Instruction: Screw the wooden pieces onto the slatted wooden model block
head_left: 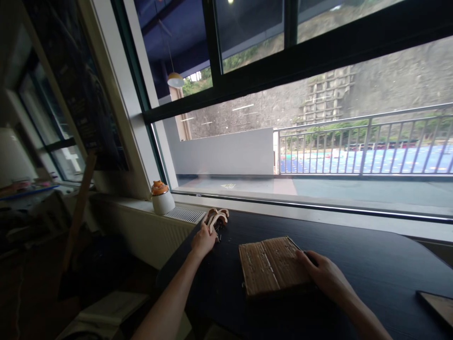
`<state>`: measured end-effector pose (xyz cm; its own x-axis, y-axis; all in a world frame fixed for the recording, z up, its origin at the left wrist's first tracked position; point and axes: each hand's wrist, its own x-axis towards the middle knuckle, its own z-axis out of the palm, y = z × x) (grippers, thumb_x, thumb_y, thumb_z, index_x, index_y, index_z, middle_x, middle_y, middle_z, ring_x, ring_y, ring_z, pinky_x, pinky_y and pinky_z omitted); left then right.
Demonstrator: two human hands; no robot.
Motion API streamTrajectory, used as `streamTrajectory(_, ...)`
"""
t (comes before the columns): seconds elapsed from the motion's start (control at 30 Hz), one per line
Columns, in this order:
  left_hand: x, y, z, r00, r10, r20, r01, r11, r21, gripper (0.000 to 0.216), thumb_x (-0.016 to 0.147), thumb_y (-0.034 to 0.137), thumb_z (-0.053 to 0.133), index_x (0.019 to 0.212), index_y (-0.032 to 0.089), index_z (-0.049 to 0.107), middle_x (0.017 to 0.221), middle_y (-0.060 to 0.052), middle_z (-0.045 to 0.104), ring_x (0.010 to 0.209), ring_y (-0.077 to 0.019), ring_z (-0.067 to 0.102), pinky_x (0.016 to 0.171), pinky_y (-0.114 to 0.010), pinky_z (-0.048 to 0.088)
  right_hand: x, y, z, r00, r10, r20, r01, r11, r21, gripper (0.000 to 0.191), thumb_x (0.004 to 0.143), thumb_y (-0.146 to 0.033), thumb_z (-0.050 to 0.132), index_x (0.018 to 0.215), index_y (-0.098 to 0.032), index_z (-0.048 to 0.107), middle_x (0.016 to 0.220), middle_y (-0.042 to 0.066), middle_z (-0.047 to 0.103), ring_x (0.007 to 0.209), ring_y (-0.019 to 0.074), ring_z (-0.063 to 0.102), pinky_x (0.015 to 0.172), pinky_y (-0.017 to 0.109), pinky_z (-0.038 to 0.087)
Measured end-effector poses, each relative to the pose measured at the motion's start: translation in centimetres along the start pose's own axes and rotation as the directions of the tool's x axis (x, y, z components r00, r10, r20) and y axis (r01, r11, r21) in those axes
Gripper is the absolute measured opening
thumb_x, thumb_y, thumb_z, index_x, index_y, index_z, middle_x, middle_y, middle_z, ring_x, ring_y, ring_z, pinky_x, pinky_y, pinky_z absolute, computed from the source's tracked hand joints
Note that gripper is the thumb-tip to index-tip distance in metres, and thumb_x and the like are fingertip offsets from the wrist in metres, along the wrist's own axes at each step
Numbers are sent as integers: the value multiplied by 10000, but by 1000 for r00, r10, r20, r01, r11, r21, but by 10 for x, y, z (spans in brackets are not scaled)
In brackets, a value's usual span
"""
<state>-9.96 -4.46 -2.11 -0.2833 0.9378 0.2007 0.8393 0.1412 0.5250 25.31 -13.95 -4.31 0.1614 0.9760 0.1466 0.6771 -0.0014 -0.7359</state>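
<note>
My left hand (pixel 204 241) is closed on curved pale wooden pieces (pixel 216 218) at the far left end of the dark table. Small dark bits, like screws, lie beside them (pixel 220 231). My right hand (pixel 323 271) is closed around a thin tool (pixel 293 242) with a slim shaft; its handle is mostly hidden by the fingers. That hand rests at the right edge of a brown, scuffed block (pixel 267 267), perhaps layered cardboard or wood, with a pale seam across its top. The block lies flat on the table near its front edge.
The dark table (pixel 361 245) has rounded corners and stands against a large window. A white pot with an orange top (pixel 162 198) sits on the radiator (pixel 141 226) at the left. A dark-edged flat object (pixel 437 304) lies at the table's right.
</note>
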Motion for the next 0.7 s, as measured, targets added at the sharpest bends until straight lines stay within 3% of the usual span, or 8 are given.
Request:
streamTrajectory(0.17,-1,-2,-5,997,42,-59,-45,998,-45,72,818,212,522,876,193,486,856,-106,666,856,-259,647,735,-320,443,-3,-5,-4,995,-1,-102,1,1000,-1,567,799,-638,413,1003,-187,689,965,105,712,925,298,629,722,334,448)
streamTrajectory(0.33,-17,10,-17,982,151,-114,-172,964,-201,183,853,248,482,1023,187,456,867,-69,643,826,-208,639,726,-289,458,-7,-11,-6,975,-29,-222,35,999,22,477,823,-575,416,950,-194,673,869,78,719,842,264,645,678,303,445)
streamTrajectory(0.5,-53,45,-10,944,320,79,-257,864,-433,260,857,384,448,947,173,570,676,-3,613,536,-128,580,495,-212,437,-7,-9,-3,956,-81,-283,99,994,50,417,811,-518,455,924,-191,688,772,51,720,761,247,658,631,284,463)
streamTrajectory(0.6,-74,66,-3,879,383,284,-127,762,-635,321,784,434,530,843,131,617,605,0,582,427,-89,465,416,-195,357,-5,-4,0,947,-133,-292,162,983,80,374,801,-472,482,947,-200,692,844,48,730,806,250,664,662,283,487)
streamTrajectory(0.7,-85,77,5,866,377,328,-99,773,-627,335,752,427,551,728,107,646,519,1,555,398,-80,418,408,-198,325,-3,2,3,934,-220,-282,261,958,117,332,786,-402,513,997,-212,685,911,47,727,836,241,665,699,282,502)
